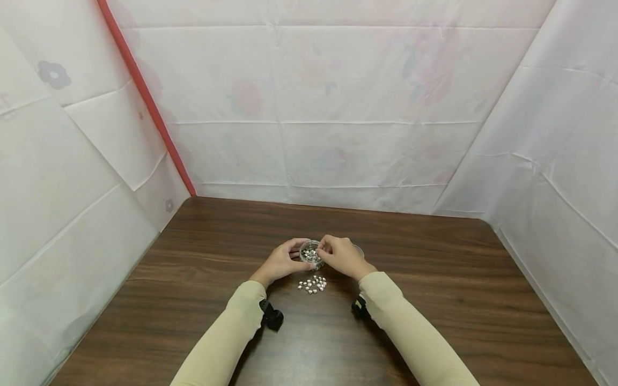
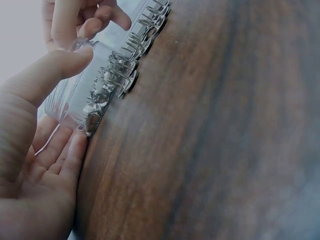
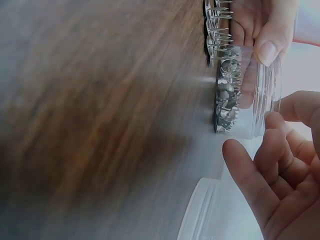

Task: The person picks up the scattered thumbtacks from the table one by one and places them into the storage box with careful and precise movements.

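Note:
A clear round jar (image 3: 248, 120) stands on the table with silver thumbtacks (image 1: 310, 254) in its bottom. My left hand (image 1: 280, 261) grips it from the left, thumb at the near side of the rim and fingers round the far side. Over the open mouth, my right hand (image 1: 344, 257) reaches in from the right with bent fingers. Its index and thumb tips are hidden at the rim, and I cannot tell whether they pinch a tack. Several loose thumbtacks (image 1: 310, 284) lie in front of the jar, points up in the wrist views.
A clear round lid (image 3: 199, 207) lies to the right of the jar, partly behind my right hand in the head view. The brown wood table (image 1: 434, 300) is bordered by white cloth walls (image 1: 314, 107). Black wrist cameras (image 1: 272, 316) hang under both sleeves.

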